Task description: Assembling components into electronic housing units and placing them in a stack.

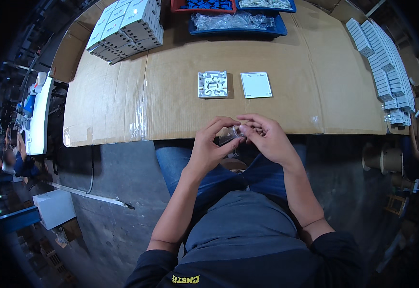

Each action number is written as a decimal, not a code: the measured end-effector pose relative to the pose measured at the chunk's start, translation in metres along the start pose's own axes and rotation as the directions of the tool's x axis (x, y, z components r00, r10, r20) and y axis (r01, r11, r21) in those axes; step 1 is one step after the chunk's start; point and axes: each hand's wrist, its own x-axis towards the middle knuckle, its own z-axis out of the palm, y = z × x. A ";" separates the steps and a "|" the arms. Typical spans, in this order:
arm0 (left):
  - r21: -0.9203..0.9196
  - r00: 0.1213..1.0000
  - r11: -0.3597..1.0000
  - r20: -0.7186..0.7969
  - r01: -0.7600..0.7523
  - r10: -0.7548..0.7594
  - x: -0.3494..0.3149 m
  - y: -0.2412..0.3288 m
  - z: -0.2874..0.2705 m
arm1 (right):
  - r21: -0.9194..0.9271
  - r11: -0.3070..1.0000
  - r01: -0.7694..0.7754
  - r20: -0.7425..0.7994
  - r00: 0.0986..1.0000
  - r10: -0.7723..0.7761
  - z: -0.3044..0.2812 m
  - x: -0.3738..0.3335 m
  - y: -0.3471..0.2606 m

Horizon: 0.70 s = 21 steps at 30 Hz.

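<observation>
A small clear plastic piece, perhaps a little bag, is held between my two hands at the table's near edge. My left hand grips its left side between thumb and fingers. At its right end, my right hand pinches with thumb and forefinger while the other fingers curl loosely. Just beyond the hands lies an open square white housing with a round moulded inside. To its right rests a flat, square white cover, apart from the housing.
Cardboard covers the table. Stacked white boxes stand at the far left. At the back are a red bin of blue parts and a blue bin of clear plastic bags. Rows of white units line the right edge.
</observation>
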 end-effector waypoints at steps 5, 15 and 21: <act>-0.439 0.913 0.801 0.206 0.407 -0.351 -0.005 0.004 -0.001 | -0.275 0.915 0.295 -0.065 0.944 -0.324 -0.010 -0.009 -0.021; -0.740 0.735 0.131 0.597 0.659 -0.322 -0.009 0.002 -0.001 | 0.074 0.997 0.007 0.445 0.895 -0.039 -0.011 0.009 -0.011; -0.748 0.707 0.014 0.621 0.664 -0.339 -0.010 0.007 0.002 | 0.037 0.995 -0.091 0.556 0.829 0.055 -0.013 0.019 -0.016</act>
